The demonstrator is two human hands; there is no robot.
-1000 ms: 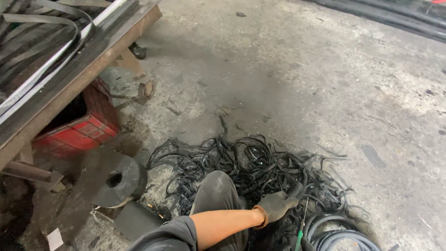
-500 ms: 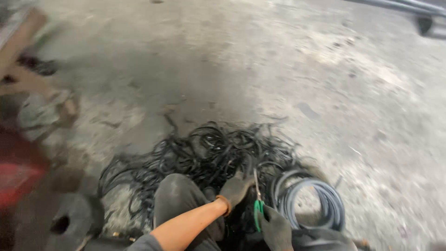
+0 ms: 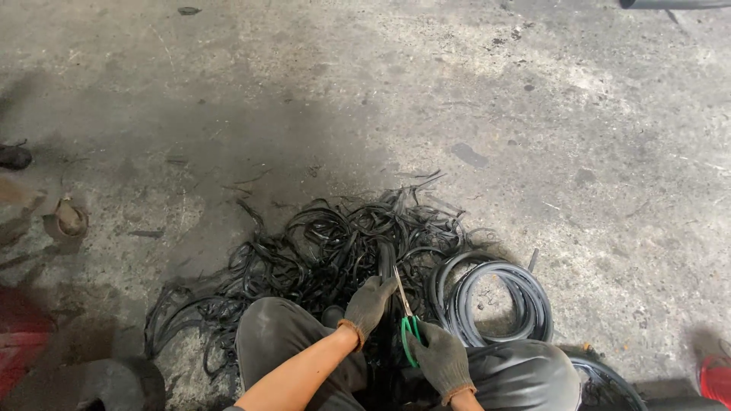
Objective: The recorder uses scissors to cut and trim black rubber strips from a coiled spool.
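The person's gloved right hand (image 3: 444, 359) is gripping green-handled scissors (image 3: 407, 323) while the left hand (image 3: 368, 304) is clenching a black rubber strip (image 3: 386, 262) between the knees. Blades are working beside the left fingers, so a slip could nick the glove. Beyond, tangled offcuts (image 3: 320, 251) and a coiled hose (image 3: 495, 301) are crowding the concrete floor (image 3: 457, 91).

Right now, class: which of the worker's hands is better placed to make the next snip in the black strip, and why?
The right hand: it already grips the green-handled scissors, blades pointing up along the black strip. The left hand is busy holding that strip steady, by the pile of black offcuts.
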